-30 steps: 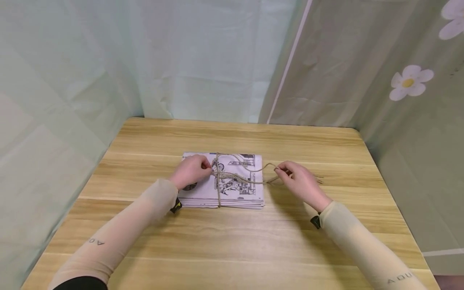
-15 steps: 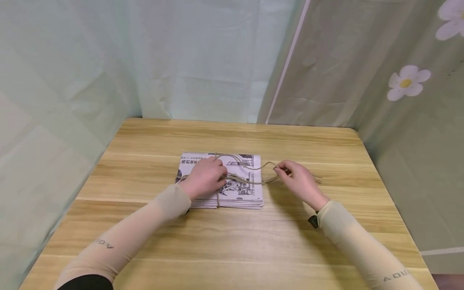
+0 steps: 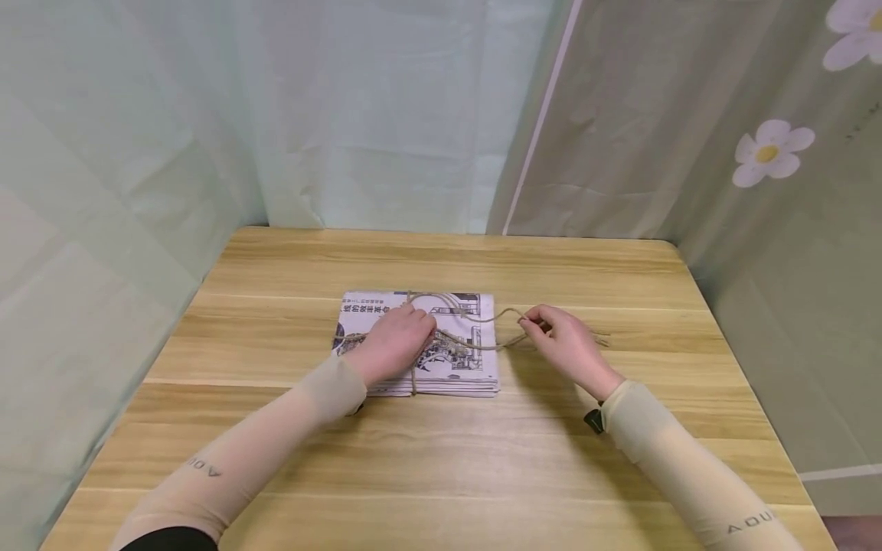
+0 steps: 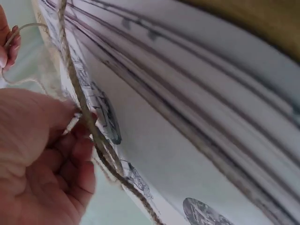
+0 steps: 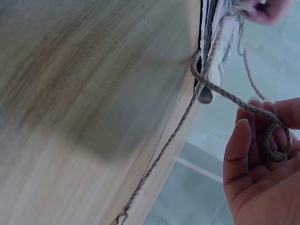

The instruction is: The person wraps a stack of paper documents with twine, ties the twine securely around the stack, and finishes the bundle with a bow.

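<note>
A stack of folded newspapers [image 3: 451, 373] lies on the wooden table with twine [image 3: 475, 347] running across it both ways. Over the middle of the stack, where the strands cross, my left hand [image 3: 391, 343] covers part of the print. In the left wrist view, the thumb and fingertips of the left hand [image 4: 40, 154] pinch at the twine [image 4: 77, 84] close to the crossing. Right of the stack, my right hand [image 3: 568, 348] pinches a looped length of twine. A small curl of the twine [image 5: 225, 93] hangs inside the right hand [image 5: 267, 168] in the right wrist view.
Loose twine ends [image 3: 602, 337] stick out beyond the right hand over the table [image 3: 441, 467]. Pale curtains [image 3: 386, 115] hang behind and along both sides of the table, the right one [image 3: 772, 268] printed with flowers.
My left hand has moved right, from the left part of the stack onto its middle at the twine crossing, uncovering the printed text. My right hand has stayed nearly still, holding the twine.
</note>
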`<state>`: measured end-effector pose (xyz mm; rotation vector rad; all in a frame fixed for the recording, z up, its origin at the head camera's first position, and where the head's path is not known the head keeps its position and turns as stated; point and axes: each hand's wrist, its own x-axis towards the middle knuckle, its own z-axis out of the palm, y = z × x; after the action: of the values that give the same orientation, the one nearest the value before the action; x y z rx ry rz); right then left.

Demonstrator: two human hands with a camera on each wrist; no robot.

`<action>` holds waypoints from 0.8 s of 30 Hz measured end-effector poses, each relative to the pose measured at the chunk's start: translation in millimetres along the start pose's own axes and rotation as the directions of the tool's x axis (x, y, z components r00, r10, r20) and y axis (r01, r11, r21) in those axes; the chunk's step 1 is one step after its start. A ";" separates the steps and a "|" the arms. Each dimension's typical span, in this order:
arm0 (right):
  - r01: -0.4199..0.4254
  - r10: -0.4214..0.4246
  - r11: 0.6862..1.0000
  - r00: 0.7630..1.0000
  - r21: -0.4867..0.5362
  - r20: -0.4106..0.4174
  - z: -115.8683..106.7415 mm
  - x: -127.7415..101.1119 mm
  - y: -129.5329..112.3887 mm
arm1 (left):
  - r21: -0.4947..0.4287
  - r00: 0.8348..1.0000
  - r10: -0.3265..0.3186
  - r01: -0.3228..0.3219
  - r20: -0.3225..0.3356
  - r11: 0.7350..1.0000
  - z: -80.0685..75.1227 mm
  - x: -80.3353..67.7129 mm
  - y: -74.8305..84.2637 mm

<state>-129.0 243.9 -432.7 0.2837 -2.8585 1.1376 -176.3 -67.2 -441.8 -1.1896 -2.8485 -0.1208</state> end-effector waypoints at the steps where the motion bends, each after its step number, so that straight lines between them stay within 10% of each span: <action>1: 0.000 0.000 1.000 1.000 0.002 0.001 0.1 0.1 0.2 | -0.036 1.000 -0.009 0.008 -0.007 0.999 -0.6 -0.4 0.6; 9: 0.014 -0.014 1.000 1.000 0.020 -0.003 1.6 1.9 -0.2 | -0.311 0.999 -0.022 0.013 -0.024 0.950 -8.9 -7.5 19.0; 24: 0.069 -0.071 0.996 0.997 0.049 0.031 12.7 16.5 -6.0 | -0.434 0.948 0.319 -0.297 -0.024 0.851 11.3 -25.1 64.9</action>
<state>-143.8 228.5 -436.0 0.4053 -2.8278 1.2011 -112.7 -38.5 -451.6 -1.7331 -2.6984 -0.7541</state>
